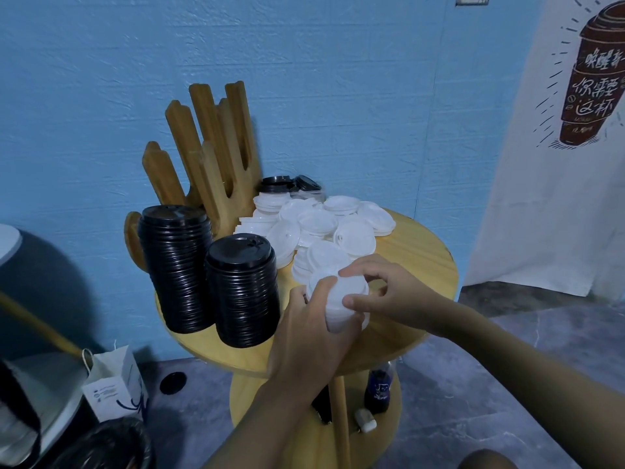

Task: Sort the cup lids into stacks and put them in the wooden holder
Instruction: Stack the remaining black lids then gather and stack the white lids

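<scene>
On a round wooden table (pixel 419 252) stand two tall stacks of black lids (pixel 176 269), (pixel 243 292). Behind them rises the wooden holder (pixel 216 157), with nothing in its upright slots. Loose white lids (pixel 324 225) lie in a heap at the table's middle and back. At the front edge both hands hold a short stack of white lids (pixel 338 299). My left hand (pixel 311 340) grips it from below and the side. My right hand (pixel 389 292) pinches its top lid between thumb and fingers.
A few more black lids (pixel 291 184) sit behind the white heap, against the blue wall. Under the table a dark bottle (pixel 378 387) stands on the lower shelf. On the floor to the left are a white paper bag (pixel 115 384) and one black lid (pixel 173 383).
</scene>
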